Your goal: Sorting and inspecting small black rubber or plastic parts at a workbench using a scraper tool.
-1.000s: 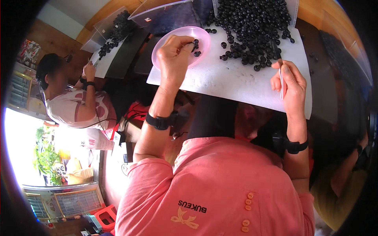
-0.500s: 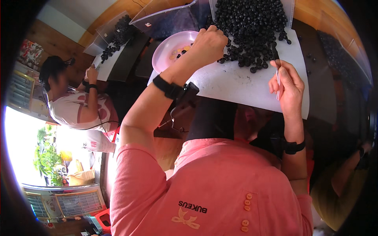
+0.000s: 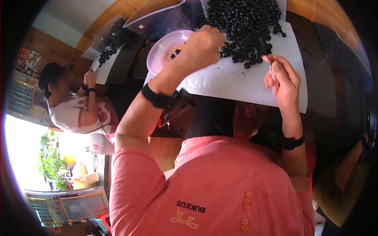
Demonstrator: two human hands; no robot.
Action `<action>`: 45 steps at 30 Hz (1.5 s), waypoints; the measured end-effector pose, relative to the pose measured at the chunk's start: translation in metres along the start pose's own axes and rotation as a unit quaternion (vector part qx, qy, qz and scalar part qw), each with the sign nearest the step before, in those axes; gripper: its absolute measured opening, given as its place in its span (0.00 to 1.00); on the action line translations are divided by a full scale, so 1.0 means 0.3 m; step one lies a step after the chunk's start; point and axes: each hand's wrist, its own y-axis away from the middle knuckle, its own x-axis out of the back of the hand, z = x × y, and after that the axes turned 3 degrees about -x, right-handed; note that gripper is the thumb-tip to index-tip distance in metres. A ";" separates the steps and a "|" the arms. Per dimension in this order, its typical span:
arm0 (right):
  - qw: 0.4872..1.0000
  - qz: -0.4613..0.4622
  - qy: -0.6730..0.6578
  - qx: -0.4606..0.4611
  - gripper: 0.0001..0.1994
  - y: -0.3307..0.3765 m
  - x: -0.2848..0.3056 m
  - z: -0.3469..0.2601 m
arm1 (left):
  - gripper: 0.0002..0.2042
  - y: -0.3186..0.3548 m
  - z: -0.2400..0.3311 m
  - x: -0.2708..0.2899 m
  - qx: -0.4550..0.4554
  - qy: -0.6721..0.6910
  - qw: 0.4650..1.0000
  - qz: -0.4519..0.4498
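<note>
My left hand [image 3: 204, 46] is closed, knuckles up, at the left edge of a heap of small black round pieces [image 3: 244, 23]. Its fingertips are turned away, so whatever they hold is hidden. Pinched in my right hand [image 3: 284, 76] is a slim tool [image 3: 272, 80] with a pale handle and a dark tip, which reaches the right side of the heap. Beside my left wrist sits a pink bowl [image 3: 154, 59], partly covered by my hand, with a few black pieces and yellowish bits in it. The heap spills onto a white board [image 3: 240, 84].
A clear plastic bin [image 3: 284, 10] stands around the back of the heap. Another clear container [image 3: 157, 17] is behind the bowl. On the left a person [image 3: 78, 112] sits at a similar board with black pieces. Another person's arm [image 3: 348, 173] shows at the far right.
The whole view has shifted a little, with board and bowl now slightly further left. My left hand stays closed beside the heap; my right hand still grips the slim tool.
</note>
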 end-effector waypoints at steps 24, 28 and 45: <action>0.992 0.026 0.082 0.089 0.12 -0.008 -0.042 -0.023 | 0.10 0.118 0.212 -0.082 0.134 0.050 0.988 0.059; 0.988 0.047 0.108 0.097 0.11 -0.009 -0.046 -0.009 | 0.08 0.106 0.212 -0.093 0.131 0.018 0.990 0.045; 0.965 0.018 0.254 0.070 0.08 0.002 -0.113 0.009 | 0.08 0.120 0.271 -0.035 0.387 0.648 0.637 0.155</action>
